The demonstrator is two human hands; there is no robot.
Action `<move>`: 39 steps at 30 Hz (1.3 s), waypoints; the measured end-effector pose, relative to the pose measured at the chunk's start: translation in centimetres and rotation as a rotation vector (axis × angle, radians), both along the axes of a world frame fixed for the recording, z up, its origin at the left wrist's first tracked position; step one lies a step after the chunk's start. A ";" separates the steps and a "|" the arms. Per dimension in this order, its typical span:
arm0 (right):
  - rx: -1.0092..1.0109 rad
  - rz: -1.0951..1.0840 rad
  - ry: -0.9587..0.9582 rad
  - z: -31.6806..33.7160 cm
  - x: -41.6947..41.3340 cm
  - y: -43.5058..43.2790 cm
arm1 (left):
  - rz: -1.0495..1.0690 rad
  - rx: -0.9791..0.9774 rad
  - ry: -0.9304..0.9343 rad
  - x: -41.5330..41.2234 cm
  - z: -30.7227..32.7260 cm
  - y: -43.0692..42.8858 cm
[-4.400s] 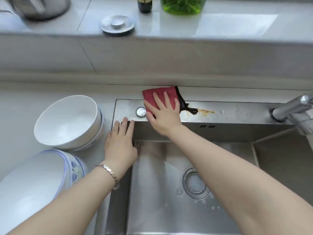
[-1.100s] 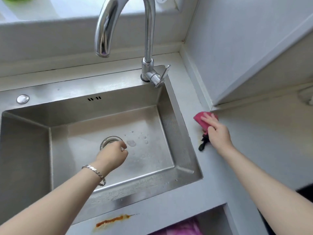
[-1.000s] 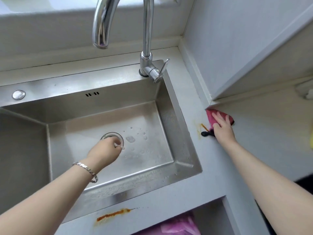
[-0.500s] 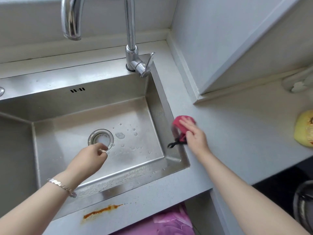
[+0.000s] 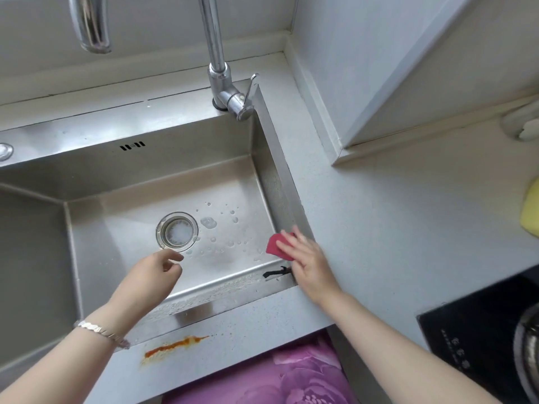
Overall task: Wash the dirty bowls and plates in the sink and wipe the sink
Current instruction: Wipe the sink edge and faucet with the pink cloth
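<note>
The fingers [image 5: 291, 246] of my right hand [image 5: 310, 268] are lying straight and released, pressing the red cloth [image 5: 274, 246] against the sink [image 5: 280, 158] at its right rim, near the front corner. My left hand [image 5: 148, 277] is hovering over the basin beside the drain [image 5: 177, 231], loosely curled and grasping nothing. An orange stain [image 5: 175, 344] is streaking the desk [image 5: 393, 228].

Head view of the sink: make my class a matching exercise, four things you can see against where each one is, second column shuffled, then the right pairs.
Things
1. red cloth
2. orange stain
3. drain
4. faucet

Places
a. on the counter strip in front of the sink
b. in the sink floor
c. at the sink's back right corner
d. under the right hand, at the sink's right edge

Pairs: 1-d, 2-a, 3-b, 4-c.
</note>
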State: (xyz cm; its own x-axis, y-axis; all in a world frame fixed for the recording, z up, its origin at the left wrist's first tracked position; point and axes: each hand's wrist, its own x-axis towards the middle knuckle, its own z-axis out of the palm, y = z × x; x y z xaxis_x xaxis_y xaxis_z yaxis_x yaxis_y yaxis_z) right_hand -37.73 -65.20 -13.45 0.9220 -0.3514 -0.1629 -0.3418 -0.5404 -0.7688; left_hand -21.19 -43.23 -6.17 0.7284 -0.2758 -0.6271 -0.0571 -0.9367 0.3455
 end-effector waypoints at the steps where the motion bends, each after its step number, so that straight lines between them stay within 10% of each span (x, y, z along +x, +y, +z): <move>1: 0.032 -0.061 0.003 0.1 -0.5 -1.4 | 0.014 -0.003 -0.006 -0.2 0.0 0.5; 11: -0.403 -0.493 0.084 -0.3 -10.6 -4.3 | 0.065 0.049 0.021 -1.1 0.5 7.1; 22: -0.446 -0.458 0.007 -0.8 -4.8 15.4 | -0.146 0.070 0.120 0.4 -0.2 17.8; 29: -0.046 -0.422 -0.007 2.2 0.6 23.3 | -0.223 -0.053 0.082 0.6 1.1 19.4; 36: 0.557 -1.115 0.000 6.4 -1.6 16.6 | -0.307 -0.087 0.080 0.6 0.8 18.8; 39: 0.270 -1.216 0.142 6.5 -3.2 13.0 | -0.387 0.022 0.094 0.3 -0.3 18.9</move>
